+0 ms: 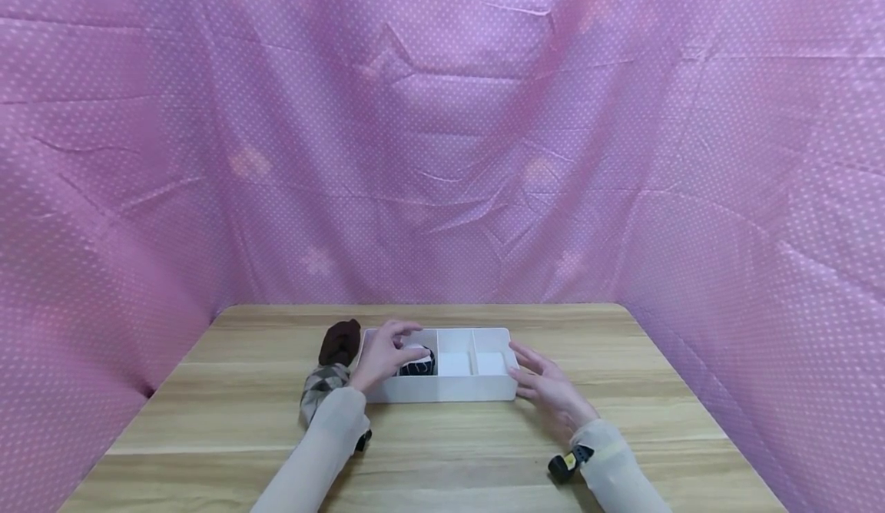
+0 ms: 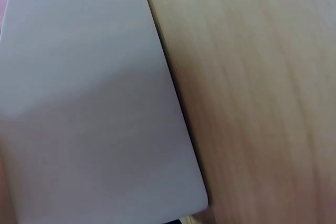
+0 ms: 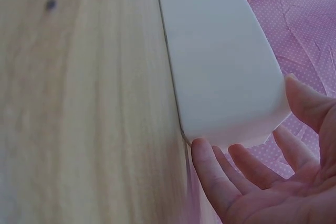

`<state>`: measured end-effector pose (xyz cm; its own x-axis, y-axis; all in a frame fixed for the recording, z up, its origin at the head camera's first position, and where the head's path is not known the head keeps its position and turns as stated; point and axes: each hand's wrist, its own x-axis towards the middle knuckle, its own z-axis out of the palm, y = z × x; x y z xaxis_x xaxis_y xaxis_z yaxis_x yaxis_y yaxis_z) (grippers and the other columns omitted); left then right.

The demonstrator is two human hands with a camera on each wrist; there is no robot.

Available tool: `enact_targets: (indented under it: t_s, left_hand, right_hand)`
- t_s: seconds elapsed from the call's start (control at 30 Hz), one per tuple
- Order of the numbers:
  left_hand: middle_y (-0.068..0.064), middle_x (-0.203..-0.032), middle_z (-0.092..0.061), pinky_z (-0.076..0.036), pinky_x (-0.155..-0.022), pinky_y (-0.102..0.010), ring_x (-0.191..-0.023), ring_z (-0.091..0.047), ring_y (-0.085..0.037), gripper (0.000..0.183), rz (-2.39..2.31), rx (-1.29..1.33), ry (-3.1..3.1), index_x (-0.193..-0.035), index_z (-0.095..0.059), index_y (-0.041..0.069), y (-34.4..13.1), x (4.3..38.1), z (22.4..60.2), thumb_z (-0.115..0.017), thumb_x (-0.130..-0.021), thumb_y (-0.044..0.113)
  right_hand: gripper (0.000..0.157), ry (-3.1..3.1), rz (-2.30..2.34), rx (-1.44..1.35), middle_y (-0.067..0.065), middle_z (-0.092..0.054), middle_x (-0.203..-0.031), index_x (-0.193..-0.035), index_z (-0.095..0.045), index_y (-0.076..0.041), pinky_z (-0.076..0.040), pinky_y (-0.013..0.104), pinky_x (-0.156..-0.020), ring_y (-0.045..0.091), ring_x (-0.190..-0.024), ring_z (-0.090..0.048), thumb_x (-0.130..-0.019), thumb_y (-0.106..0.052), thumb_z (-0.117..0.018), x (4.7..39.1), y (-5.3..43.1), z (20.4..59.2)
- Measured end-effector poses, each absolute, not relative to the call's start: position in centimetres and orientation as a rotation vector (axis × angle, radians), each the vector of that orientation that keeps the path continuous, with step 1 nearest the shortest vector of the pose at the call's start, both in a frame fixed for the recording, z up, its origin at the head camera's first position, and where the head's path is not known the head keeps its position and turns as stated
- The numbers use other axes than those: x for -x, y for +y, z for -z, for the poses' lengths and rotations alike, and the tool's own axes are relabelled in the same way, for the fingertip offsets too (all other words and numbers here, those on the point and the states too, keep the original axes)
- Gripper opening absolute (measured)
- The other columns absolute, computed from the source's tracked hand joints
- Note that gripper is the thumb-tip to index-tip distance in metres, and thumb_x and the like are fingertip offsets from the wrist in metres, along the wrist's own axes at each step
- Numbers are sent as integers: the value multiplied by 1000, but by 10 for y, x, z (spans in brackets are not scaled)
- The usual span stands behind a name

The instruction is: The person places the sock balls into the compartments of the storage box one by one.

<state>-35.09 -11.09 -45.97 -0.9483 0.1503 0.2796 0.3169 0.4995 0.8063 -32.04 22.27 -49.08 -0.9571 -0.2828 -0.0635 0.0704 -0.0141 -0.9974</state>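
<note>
A white divided box [image 1: 442,390] stands on the wooden table. My left hand [image 1: 386,353] is over the box's left part, thumb and fingers spread apart. Just under the thumb, a black bundle with white lines [image 1: 418,365], perhaps rolled cloth, lies in a compartment; whether the thumb touches it I cannot tell. My right hand [image 1: 549,390] is at the box's right end, its fingers extended. In the right wrist view, the fingertips [image 3: 201,149] meet the end of the box [image 3: 220,56]. The left wrist view shows mostly the box's front wall [image 2: 94,87].
Left of the box lie a dark brown cloth bundle [image 1: 340,342] and a grey checked cloth bundle [image 1: 321,386], close to the left forearm. Two compartments on the right show bare white floors. Pink dotted cloth [image 1: 442,152] hangs behind and beside the table [image 1: 484,459].
</note>
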Motion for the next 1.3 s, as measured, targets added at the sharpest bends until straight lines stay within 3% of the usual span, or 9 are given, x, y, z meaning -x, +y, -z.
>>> enact_targets:
  t_s: [0.17,0.37,0.5,0.7,0.97,1.13,1.3]
  left_hand:
    - [-6,-123,-62,-53,-79,-35,-102,-60,-25,42,1421,391,-2573,-122,-68,22,-114,354,460,-80,-82,30]
    - [-6,-117,-67,-53,-91,-44,-106,-65,-25,33,1577,397,-2469,-118,-69,19,-118,359,460,-74,-88,32]
    - [-1,-108,-71,-52,-95,-42,-104,-66,-19,35,1640,428,-2404,-118,-69,14,-119,361,459,-69,-91,36]
    - [0,-107,-72,-53,-90,-33,-98,-66,-14,32,1621,472,-2379,-116,-69,15,-120,359,455,-69,-92,35]
    - [-6,-102,-73,-52,-83,-23,-92,-66,-15,24,1622,475,-2359,-114,-70,13,-130,355,450,-71,-91,21]
    - [-12,-104,-72,-54,-79,-26,-93,-67,-25,26,1686,444,-2363,-116,-69,13,-142,351,448,-70,-91,24]
    - [-5,-107,-72,-52,-84,-30,-96,-67,-20,30,1639,411,-2413,-118,-68,19,-155,344,446,-71,-91,32]
  right_hand:
    - [65,2006,2066,221,23,-20,-159,-154,-29,-15,-48,43,-102,41,-134,-44,-97,-12,-60,322,221,490]
    - [65,1994,2070,195,22,-20,-160,-154,-30,-17,-47,43,-103,40,-134,-44,-97,-12,-60,325,219,490]
    - [67,2002,2062,195,21,-21,-160,-154,-31,-18,-47,43,-103,37,-132,-47,-95,-17,-63,327,219,491]
    - [68,1995,2072,188,20,-22,-160,-154,-31,-19,-48,43,-102,33,-131,-49,-95,-16,-64,327,219,491]
    - [63,2025,2057,178,20,-24,-159,-154,-32,-20,-48,43,-102,34,-132,-47,-97,-14,-60,325,221,491]
    - [62,2034,2051,177,19,-24,-159,-153,-33,-21,-48,43,-103,32,-131,-48,-98,-13,-59,323,220,490]
    - [62,2041,2041,192,20,-25,-159,-154,-32,-19,-48,43,-102,31,-129,-50,-98,-14,-59,321,221,489]
